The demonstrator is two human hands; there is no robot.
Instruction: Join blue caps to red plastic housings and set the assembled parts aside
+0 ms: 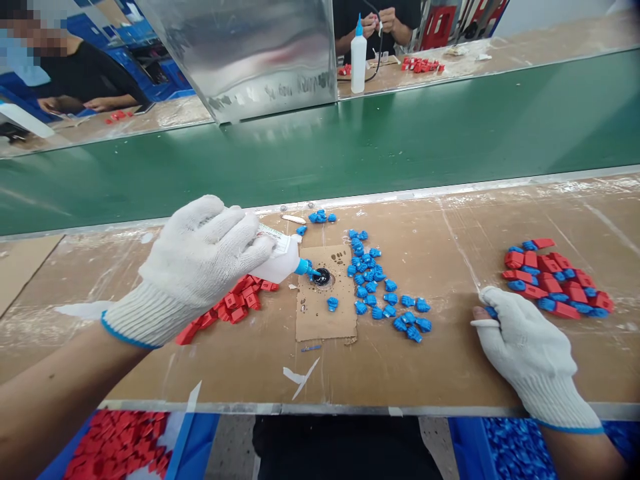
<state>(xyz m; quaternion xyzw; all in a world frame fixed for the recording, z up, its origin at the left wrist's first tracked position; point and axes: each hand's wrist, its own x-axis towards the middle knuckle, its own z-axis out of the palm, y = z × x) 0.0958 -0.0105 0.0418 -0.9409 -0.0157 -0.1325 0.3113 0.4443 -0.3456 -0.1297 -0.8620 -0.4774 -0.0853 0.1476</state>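
My left hand (197, 263), in a white knit glove, grips a small white squeeze bottle (280, 260) tipped sideways. Its blue nozzle (303, 267) points at a dark round spot (322, 276) on a brown cardboard square (325, 307). My gloved right hand (525, 340) rests on the bench at the right, fingertips pinching a small blue plastic part (491, 311). Several blue parts (373, 283) lie scattered between the hands. A heap of red parts (235, 303) sits under my left hand.
A mixed pile of red and blue pieces (553, 280) lies at the right. A green conveyor belt (350, 147) runs behind the bench, with a metal box (250, 53) on it. Bins of red parts (120, 443) and blue parts (520, 447) sit below. Other people work across the belt.
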